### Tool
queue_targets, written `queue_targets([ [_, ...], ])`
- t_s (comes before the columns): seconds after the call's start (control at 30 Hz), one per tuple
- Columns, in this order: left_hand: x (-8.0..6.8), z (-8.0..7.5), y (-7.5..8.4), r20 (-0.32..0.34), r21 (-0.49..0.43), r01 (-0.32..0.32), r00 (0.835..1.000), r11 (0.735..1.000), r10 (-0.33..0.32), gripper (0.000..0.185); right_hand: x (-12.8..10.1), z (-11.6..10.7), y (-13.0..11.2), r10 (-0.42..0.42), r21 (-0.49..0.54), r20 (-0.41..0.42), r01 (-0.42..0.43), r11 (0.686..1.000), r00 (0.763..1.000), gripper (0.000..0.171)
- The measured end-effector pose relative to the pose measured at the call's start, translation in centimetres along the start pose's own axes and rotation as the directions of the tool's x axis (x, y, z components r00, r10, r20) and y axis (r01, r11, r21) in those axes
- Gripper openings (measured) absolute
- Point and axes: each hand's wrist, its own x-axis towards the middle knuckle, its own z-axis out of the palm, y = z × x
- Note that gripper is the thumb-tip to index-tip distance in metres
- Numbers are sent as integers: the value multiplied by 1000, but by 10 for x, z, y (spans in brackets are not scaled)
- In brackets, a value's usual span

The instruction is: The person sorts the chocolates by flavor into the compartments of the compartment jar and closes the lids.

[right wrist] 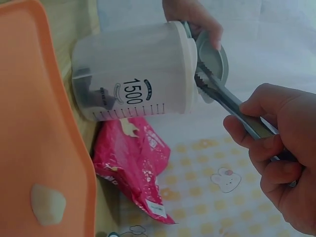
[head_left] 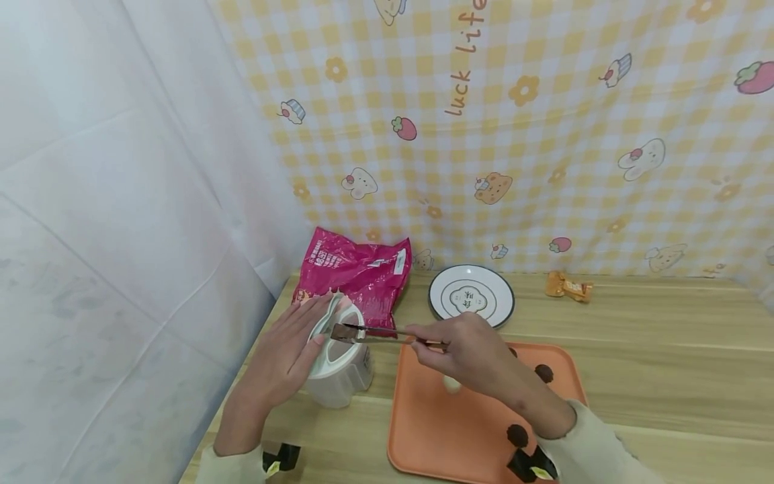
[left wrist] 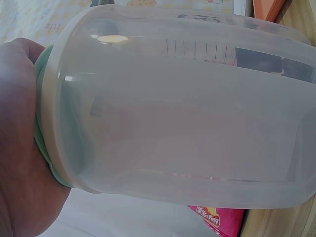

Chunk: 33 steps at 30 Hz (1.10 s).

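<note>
My left hand (head_left: 289, 349) holds the green flip lid (right wrist: 213, 59) of a clear plastic canister (head_left: 338, 383), fingers along the lid and thumb over its edge. The lid is tilted up, leaving the mouth uncovered. My right hand (head_left: 465, 349) grips metal tongs (right wrist: 232, 102) from the right, their serrated tips at the canister's mouth. At those tips a dark brown block (head_left: 345, 333) shows in the head view. Through the canister's wall, dark square pieces (left wrist: 259, 60) show near its bottom. The canister stands upright, marked 1500 on its side.
An orange tray (head_left: 447, 437) right of the canister holds dark brown round pieces (head_left: 517, 435) and a whitish piece (head_left: 451, 384). Behind lie a pink bag (head_left: 375, 289), a white plate (head_left: 444, 289) and a small orange packet (head_left: 568, 287). A checked curtain (head_left: 484, 148) backs the table.
</note>
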Motion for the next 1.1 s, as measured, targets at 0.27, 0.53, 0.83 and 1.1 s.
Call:
queue_targets([
  [0.27,0,0,1,0,5,1,1000,1000,-1,55,0,0,2,18,-15,19,-18,1000,1000,25],
  [0.53,1,0,1,1,10,9,1000,1000,-9,57,0,-1,3,29,-18,34,-28,999,999,25],
  [0.83,1,0,1,6,21,12,1000,1000,-12,57,0,-1,4,32,-14,37,-31,999,999,26],
  [1.1,0,1,0,-5,6,2,1000,1000,-2,56,0,-1,4,23,-21,36,-22,1000,999,26],
])
